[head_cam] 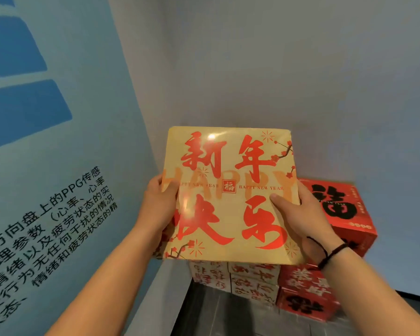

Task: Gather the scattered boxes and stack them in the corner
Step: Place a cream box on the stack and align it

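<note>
A gold box [230, 207] with large red calligraphy and "HAPPY NEW YEAR" print fills the middle of the head view, its top face toward me. My left hand [159, 202] grips its left edge, thumb on top. My right hand [298, 214] grips its right edge, thumb lying on the lid. The box hovers over a stack in the corner: a red box [337, 209] with a black character tops the right pile. Below are white boxes [252, 280] with red writing and more red boxes [306, 297].
A blue wall [58, 166] with black printed text runs along the left. Grey walls [277, 69] meet behind the stack. A dark tiled floor [216, 316] shows at the base of the stack. A black cord circles my right wrist [330, 255].
</note>
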`<state>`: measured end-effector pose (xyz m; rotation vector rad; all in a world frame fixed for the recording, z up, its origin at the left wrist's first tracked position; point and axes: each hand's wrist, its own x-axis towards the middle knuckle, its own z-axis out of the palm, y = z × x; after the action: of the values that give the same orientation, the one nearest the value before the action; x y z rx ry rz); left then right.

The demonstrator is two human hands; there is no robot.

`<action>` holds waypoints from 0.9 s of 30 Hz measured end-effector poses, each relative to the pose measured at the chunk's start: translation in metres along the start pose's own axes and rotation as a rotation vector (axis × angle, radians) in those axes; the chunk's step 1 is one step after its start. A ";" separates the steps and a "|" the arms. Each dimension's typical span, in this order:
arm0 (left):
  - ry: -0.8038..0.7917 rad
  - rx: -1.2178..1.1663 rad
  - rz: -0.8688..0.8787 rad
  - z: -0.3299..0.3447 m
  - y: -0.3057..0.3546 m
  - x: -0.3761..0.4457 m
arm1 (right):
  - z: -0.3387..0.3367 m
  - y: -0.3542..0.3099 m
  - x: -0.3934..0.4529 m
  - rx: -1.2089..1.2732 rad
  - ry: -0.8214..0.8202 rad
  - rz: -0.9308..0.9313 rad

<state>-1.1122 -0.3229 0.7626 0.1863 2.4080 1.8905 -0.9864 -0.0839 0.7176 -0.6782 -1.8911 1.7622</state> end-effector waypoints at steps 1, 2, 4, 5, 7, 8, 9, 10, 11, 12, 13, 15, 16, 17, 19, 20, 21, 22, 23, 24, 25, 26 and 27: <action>0.013 0.004 -0.008 0.007 0.009 0.018 | -0.001 -0.005 0.024 -0.006 -0.003 -0.005; 0.017 0.012 -0.005 0.014 0.018 0.037 | -0.001 -0.012 0.046 -0.022 -0.007 -0.021; 0.018 0.005 0.005 0.026 0.030 0.071 | 0.000 -0.019 0.087 -0.038 -0.017 -0.053; 0.017 0.006 -0.001 0.030 0.034 0.085 | 0.003 -0.021 0.103 -0.051 -0.028 -0.061; 0.008 0.016 -0.003 0.038 0.039 0.105 | 0.006 -0.026 0.126 -0.062 -0.045 -0.062; 0.005 0.022 -0.007 0.045 0.043 0.121 | 0.008 -0.028 0.142 -0.076 -0.047 -0.058; -0.001 0.027 -0.015 0.049 0.044 0.131 | 0.010 -0.029 0.152 -0.093 -0.044 -0.051; -0.006 0.029 -0.017 0.051 0.044 0.137 | 0.011 -0.029 0.157 -0.094 -0.045 -0.042; -0.011 0.030 -0.017 0.055 0.044 0.148 | 0.014 -0.028 0.167 -0.086 -0.048 -0.031; -0.011 0.029 -0.019 0.059 0.043 0.162 | 0.019 -0.027 0.180 -0.087 -0.049 -0.018; -0.011 0.031 -0.025 0.062 0.041 0.174 | 0.024 -0.023 0.192 -0.087 -0.041 -0.011; -0.016 0.046 -0.041 0.066 0.035 0.196 | 0.037 -0.018 0.209 -0.100 -0.036 0.007; -0.022 0.053 -0.052 0.067 0.033 0.208 | 0.045 -0.015 0.216 -0.113 -0.037 0.014; -0.022 0.068 -0.057 0.067 0.030 0.220 | 0.052 -0.014 0.222 -0.131 -0.029 0.019; -0.021 0.107 -0.054 0.066 0.030 0.247 | 0.069 -0.015 0.240 -0.164 -0.012 0.029; -0.025 0.125 -0.047 0.067 0.031 0.262 | 0.078 -0.017 0.250 -0.176 -0.020 0.032; -0.031 0.148 -0.041 0.066 0.033 0.278 | 0.086 -0.020 0.262 -0.182 -0.032 0.034; -0.040 0.173 -0.031 0.066 0.033 0.295 | 0.095 -0.023 0.274 -0.192 -0.038 0.040; -0.055 0.200 -0.027 0.065 0.033 0.313 | 0.104 -0.025 0.287 -0.200 -0.040 0.049; -0.074 0.228 -0.025 0.065 0.031 0.330 | 0.113 -0.027 0.297 -0.209 -0.037 0.070; -0.094 0.258 -0.024 0.065 0.027 0.346 | 0.122 -0.029 0.307 -0.207 -0.034 0.091; -0.112 0.294 -0.015 0.065 0.022 0.362 | 0.131 -0.029 0.317 -0.204 -0.029 0.112; -0.130 0.332 -0.007 0.066 0.016 0.376 | 0.139 -0.027 0.326 -0.187 -0.021 0.150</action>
<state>-1.4753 -0.2027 0.7686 0.3074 2.6080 1.4142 -1.3268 0.0156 0.7364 -0.8935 -2.0856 1.7005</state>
